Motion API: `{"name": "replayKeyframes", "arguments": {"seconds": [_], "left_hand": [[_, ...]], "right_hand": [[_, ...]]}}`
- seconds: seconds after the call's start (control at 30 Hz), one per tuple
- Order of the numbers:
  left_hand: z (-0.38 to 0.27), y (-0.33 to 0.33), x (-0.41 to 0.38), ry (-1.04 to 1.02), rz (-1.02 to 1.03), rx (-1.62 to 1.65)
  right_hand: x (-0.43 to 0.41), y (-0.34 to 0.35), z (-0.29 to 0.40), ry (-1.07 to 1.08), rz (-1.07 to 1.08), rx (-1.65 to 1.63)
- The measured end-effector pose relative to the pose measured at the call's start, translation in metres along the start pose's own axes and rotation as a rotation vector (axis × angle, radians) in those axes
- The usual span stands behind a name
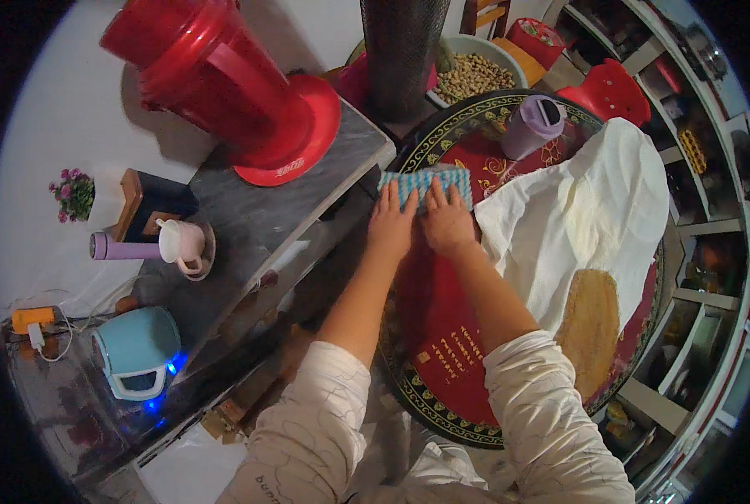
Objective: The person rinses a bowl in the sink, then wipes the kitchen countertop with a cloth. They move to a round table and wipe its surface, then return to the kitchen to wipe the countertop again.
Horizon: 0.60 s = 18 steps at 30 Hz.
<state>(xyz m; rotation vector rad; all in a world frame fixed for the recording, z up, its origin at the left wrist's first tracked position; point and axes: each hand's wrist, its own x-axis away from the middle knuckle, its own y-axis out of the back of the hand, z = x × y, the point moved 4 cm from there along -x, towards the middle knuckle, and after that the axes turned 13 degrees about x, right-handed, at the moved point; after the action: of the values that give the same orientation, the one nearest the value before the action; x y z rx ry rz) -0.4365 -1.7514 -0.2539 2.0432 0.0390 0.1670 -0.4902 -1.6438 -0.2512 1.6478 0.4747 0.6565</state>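
Observation:
A blue-and-white striped cloth (457, 183) lies at the left edge of a round red table (438, 315) with a black and gold patterned rim. My left hand (390, 223) rests on the cloth's near left part, fingers spread. Beside it my right hand (447, 220) presses flat on the same cloth, fingers a little apart. Neither hand closes around it. Just right of my right hand a large white cloth (538, 214) is spread in folds, over part of a brown oval board (592, 327). A lidded lilac tumbler (529, 129) stands behind the white cloth.
A grey marble-look counter (274, 220) on the left holds a red cylindrical container (217, 94), a pink-white cup (182, 242) and a light blue kettle (138, 346). Behind the table are a dark mesh cylinder (403, 57), a basin of nuts (475, 79) and a red stool (611, 94). Shelves curve along the right.

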Motion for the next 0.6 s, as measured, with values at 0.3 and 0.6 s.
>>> {"name": "replayKeyframes", "arguments": {"seconds": [0.3,0.6], "left_hand": [[-0.021,-0.01,0.167,0.071,0.123,-0.009],[-0.091,-0.067,0.347,-0.014,0.261,0.023]], "right_hand": [[0.147,-0.004,0.077,0.047,0.042,-0.028],[0.361,-0.019,0.113,-0.026,0.084,-0.099]]}}
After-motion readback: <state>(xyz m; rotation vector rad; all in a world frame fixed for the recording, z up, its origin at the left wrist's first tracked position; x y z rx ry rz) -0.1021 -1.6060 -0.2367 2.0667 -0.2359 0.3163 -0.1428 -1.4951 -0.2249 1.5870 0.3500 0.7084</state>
